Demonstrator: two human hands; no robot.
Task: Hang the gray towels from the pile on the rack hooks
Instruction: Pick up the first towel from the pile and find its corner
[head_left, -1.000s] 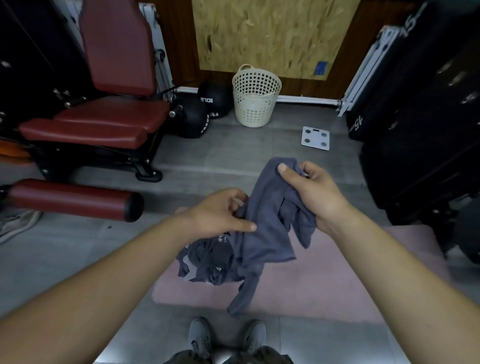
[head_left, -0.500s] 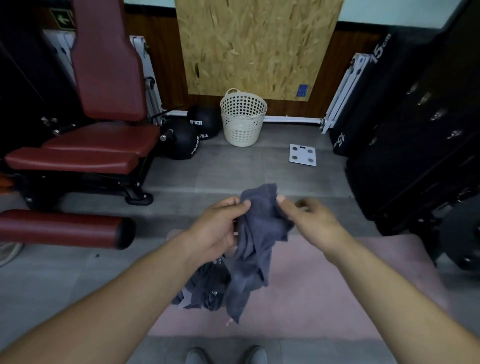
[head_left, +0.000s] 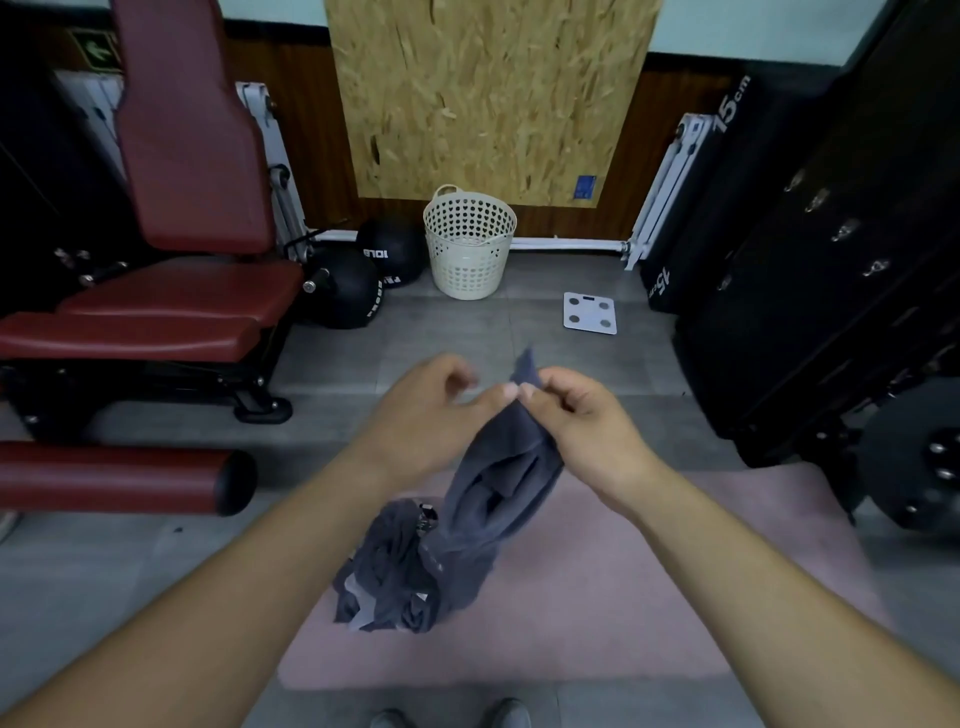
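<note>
- gray towel (head_left: 498, 488): lifted and bunched, hanging from its top corner. Long axis runs steeply down and a bit L from the pinch. Lower end overlaps the pile (head_left: 387, 577) in view; can't tell if it touches or is clear.
- pile: rest of the gray towels, a crumpled heap on the pink mat (head_left: 649, 597), directly under the hands.
- R hand (head_left: 576, 415): thumb + fingertips pinch the towel's top corner, other fingers curled in. A small tip of cloth sticks up past the pinch.
- L hand (head_left: 423, 415): just beside R. Fingers loosely curled and blurred, thumb reaching to the same corner; can't tell if it has any cloth.
- Key relation: towel hangs below the fingers and R carries the weight. What look like hooks (head_left: 847, 228) sit on the dark unit (head_left: 779, 312), up and to the R, well apart from the towel, so R is the nearer hand.
- Next, IMO: lift the tail clear of the pile, swing R, put the corner over a hook. Risk: the tail drags a 2nd towel along.
- Further out: cream basket (head_left: 469, 244) and white scale (head_left: 590, 313) ahead, red bench (head_left: 171, 306) to the L.
</note>
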